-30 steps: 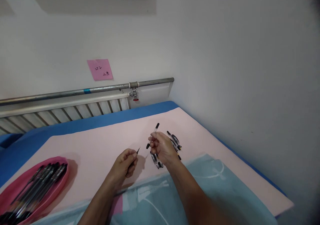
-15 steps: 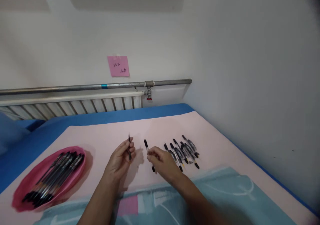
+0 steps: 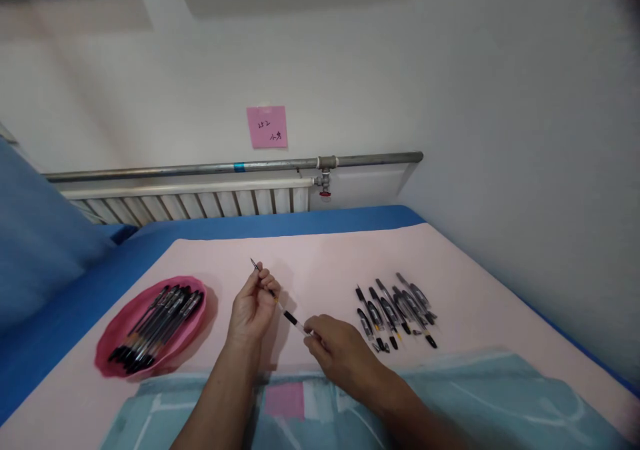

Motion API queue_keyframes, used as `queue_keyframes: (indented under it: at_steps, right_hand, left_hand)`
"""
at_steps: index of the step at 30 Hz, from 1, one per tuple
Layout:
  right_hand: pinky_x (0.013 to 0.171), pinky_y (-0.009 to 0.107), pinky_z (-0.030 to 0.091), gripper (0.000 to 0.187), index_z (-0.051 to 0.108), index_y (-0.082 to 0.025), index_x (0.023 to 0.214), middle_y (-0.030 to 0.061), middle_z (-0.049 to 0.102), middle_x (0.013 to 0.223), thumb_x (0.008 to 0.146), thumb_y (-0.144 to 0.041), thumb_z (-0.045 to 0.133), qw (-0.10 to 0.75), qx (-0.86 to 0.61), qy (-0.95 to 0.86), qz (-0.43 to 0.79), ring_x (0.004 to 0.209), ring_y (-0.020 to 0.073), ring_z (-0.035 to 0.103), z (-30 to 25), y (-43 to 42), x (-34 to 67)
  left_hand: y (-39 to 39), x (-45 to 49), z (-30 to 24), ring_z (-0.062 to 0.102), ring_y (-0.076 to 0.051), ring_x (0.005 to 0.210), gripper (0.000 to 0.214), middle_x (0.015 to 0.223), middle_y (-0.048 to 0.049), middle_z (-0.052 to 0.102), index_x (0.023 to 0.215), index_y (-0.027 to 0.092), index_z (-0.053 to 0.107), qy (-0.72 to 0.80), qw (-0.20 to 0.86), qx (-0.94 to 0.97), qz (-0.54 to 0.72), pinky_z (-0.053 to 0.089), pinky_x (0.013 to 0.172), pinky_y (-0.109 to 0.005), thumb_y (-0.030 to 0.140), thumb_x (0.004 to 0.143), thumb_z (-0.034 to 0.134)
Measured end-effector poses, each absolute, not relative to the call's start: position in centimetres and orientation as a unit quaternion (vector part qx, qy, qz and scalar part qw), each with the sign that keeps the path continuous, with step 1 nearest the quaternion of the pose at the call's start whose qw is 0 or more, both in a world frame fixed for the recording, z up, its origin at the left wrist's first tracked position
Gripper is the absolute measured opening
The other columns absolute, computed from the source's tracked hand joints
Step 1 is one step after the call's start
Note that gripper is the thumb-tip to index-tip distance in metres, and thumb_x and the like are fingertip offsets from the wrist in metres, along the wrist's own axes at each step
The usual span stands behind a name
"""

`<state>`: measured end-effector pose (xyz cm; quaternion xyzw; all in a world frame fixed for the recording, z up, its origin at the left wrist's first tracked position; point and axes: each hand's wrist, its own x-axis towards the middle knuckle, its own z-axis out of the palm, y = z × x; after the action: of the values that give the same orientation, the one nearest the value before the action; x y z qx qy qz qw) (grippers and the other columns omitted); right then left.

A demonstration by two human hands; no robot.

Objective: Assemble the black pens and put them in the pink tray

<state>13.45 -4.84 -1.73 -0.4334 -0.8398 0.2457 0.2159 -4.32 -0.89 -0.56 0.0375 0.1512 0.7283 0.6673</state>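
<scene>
My left hand [image 3: 257, 303] is closed around a thin pen refill [image 3: 256, 266], whose tip sticks up and to the left past my fingers. My right hand [image 3: 336, 350] pinches a clear pen barrel with a black end [image 3: 291, 319], which lies in line with the refill between the two hands. Both hands hover over the pink sheet [image 3: 320, 257]. A row of several loose black pens [image 3: 395, 307] lies to the right of my right hand. A pink tray [image 3: 117, 330] with several black pens in it sits to the left.
A light blue patterned cloth [image 3: 500, 403] covers the near edge. Blue bedding [image 3: 60, 290] borders the pink sheet at the left and back. A radiator [image 3: 200, 203], a metal pipe [image 3: 250, 167] and a pink note [image 3: 267, 127] are on the back wall. A white wall stands close on the right.
The view has swung left, so the tray and pen row show more fully. My right hand has dropped lower and brought the barrel in line with the refill held in my left hand.
</scene>
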Motion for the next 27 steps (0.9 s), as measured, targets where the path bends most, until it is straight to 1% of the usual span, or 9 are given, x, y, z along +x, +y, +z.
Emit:
queue_keyframes:
  at_steps: [12, 20, 27]
  right_hand:
    - [0.060, 0.021, 0.031, 0.013, 0.056, -0.019, 0.086, 0.0014, 0.056, 0.077, 0.081, -0.019, 0.043, 0.219, -0.434, -0.834, 0.261, 0.069, 0.0126, 0.049, -1.74, -4.81, 13.46]
    - [0.060, 0.021, 0.030, 0.013, 0.056, -0.020, 0.086, 0.0008, 0.056, 0.076, 0.081, -0.020, 0.044, 0.226, -0.442, -0.829, 0.257, 0.067, 0.0122, 0.048, -1.91, -4.97, 13.25]
    - [0.060, 0.021, 0.030, 0.014, 0.057, -0.019, 0.085, 0.0009, 0.056, 0.075, 0.081, -0.019, 0.043, 0.228, -0.444, -0.828, 0.254, 0.067, 0.0120, 0.048, -2.02, -5.01, 13.29]
  left_hand:
    - [-1.10, -3.93, -0.52, 0.041, -0.003, 0.055, 0.016, 0.067, 0.0012, 0.040, 0.080, 0.012, 0.058, 0.156, 0.659, 0.073, 0.732, 0.039, 0.051, -0.014, 0.008, 0.082, 0.042]
    - [-1.16, -3.89, -0.42, 0.041, -0.003, 0.055, 0.015, 0.066, 0.0015, 0.040, 0.080, 0.013, 0.058, 0.165, 0.645, 0.087, 0.741, 0.038, 0.051, -0.015, 0.009, 0.082, 0.044]
    - [-1.25, -3.59, -0.39, 0.041, -0.003, 0.054, 0.014, 0.066, 0.0016, 0.041, 0.080, 0.012, 0.058, 0.158, 0.649, 0.082, 0.740, 0.038, 0.051, -0.015, 0.010, 0.082, 0.045]
